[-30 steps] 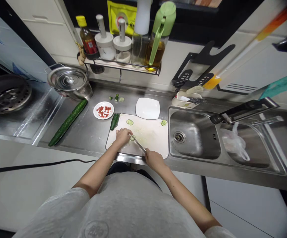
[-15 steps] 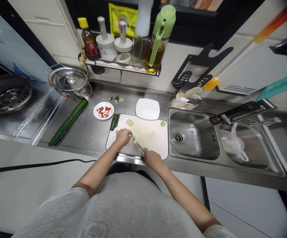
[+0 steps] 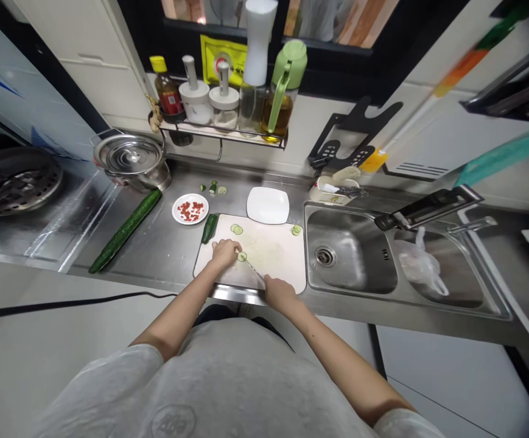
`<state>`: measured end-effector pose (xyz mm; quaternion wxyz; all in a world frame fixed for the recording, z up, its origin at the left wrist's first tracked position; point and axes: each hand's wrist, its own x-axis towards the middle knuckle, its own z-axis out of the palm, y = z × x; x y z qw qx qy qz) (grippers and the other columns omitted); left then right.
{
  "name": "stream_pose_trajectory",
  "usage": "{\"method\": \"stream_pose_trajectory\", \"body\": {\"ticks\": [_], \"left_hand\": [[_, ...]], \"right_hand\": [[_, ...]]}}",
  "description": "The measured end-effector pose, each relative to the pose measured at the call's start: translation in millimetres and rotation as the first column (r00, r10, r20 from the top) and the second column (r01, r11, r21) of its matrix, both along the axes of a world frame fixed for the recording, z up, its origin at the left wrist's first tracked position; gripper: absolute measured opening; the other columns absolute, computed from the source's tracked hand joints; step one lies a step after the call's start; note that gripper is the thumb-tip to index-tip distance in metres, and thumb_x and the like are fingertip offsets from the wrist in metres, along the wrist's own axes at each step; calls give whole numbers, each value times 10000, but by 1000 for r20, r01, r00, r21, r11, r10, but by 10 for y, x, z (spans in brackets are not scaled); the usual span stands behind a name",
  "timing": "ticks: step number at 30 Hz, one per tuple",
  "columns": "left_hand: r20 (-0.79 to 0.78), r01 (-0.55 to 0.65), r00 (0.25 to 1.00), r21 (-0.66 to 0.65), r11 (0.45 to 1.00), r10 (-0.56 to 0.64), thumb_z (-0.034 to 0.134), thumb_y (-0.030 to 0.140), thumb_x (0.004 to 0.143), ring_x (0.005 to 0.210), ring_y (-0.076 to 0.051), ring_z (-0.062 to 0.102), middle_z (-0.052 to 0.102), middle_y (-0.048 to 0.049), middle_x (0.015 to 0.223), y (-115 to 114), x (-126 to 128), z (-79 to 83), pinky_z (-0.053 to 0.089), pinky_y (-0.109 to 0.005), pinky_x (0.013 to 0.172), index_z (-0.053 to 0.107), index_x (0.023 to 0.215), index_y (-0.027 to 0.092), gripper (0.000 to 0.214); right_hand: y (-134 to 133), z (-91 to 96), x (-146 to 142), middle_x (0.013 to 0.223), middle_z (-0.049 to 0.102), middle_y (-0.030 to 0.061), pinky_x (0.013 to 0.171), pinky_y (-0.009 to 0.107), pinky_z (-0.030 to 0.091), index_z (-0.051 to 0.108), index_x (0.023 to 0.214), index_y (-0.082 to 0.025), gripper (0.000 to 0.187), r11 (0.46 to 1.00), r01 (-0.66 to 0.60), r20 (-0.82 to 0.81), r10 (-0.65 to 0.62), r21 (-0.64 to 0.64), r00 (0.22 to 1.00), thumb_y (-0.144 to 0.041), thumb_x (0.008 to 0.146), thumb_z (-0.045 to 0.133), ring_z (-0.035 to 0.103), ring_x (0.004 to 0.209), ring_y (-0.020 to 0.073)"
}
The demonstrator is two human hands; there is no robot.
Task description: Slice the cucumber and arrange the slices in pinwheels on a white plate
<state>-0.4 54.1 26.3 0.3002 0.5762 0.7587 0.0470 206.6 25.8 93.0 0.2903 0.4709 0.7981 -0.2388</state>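
A pale cutting board (image 3: 273, 255) lies on the steel counter in front of me. My left hand (image 3: 224, 252) is curled over a cucumber piece on the board, with a cut slice (image 3: 241, 257) showing at its fingertips. My right hand (image 3: 279, 291) grips the handle of a knife (image 3: 255, 269) whose blade points at that slice. Loose cucumber slices (image 3: 236, 229) lie at the board's far side and one slice (image 3: 296, 230) at its right corner. A short dark cucumber chunk (image 3: 209, 227) rests at the board's left edge.
A whole cucumber (image 3: 125, 230) lies left on the counter, near a lidded pot (image 3: 129, 158). A small dish of red bits (image 3: 190, 208) and a white square plate (image 3: 268, 205) sit behind the board. A double sink (image 3: 350, 255) is at the right. Bottles stand on a rack (image 3: 223, 131).
My head has lifted a little, so the whole scene sits lower and the window shows above. My hands, the knife and the slice stay in almost the same place on the board.
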Motion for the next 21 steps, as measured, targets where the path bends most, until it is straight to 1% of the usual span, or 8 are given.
{"method": "stream_pose_trajectory", "body": {"ticks": [5,8,13,17,21], "left_hand": [[-27,3,1000,19,1000,-2,516,159,768,1043,-261,507,665,-60,1042,-25,22,-23,263,-418,888,703,946,281,285],[-50,27,998,22,999,-26,515,178,774,1055,-269,493,646,-70,1073,-53,40,-15,266,-421,884,687,966,272,274],[-97,61,994,49,997,-56,543,230,772,1083,-274,467,619,-87,1101,-107,111,10,270,-414,887,653,968,239,226],[-99,47,994,63,997,-41,518,170,779,1057,-260,481,631,-78,1072,-123,178,29,272,-399,866,623,937,228,199],[-39,42,998,69,997,-39,453,112,810,1003,-237,521,668,-58,978,-143,245,82,268,-389,851,602,903,221,207]], "right_hand": [[-60,56,72,1024,670,163,723,311,428,511,1169,-153,321,1000,9,16,-9,-19,1000,-120,876,385,636,992,258],[-123,71,132,1020,670,160,723,300,415,509,1164,-156,313,1000,14,18,-13,-23,1000,-109,882,382,636,994,252],[-250,61,314,1002,677,159,732,294,399,511,1163,-157,311,998,49,11,-49,-25,999,-101,886,381,637,977,246],[-293,23,456,1014,676,152,708,289,387,541,1121,-155,272,995,90,-64,-92,-32,994,-171,919,360,632,953,247],[-311,-44,513,1031,672,123,681,265,367,558,1097,-173,266,988,152,-121,-154,-23,981,-238,929,362,625,952,233]]}}
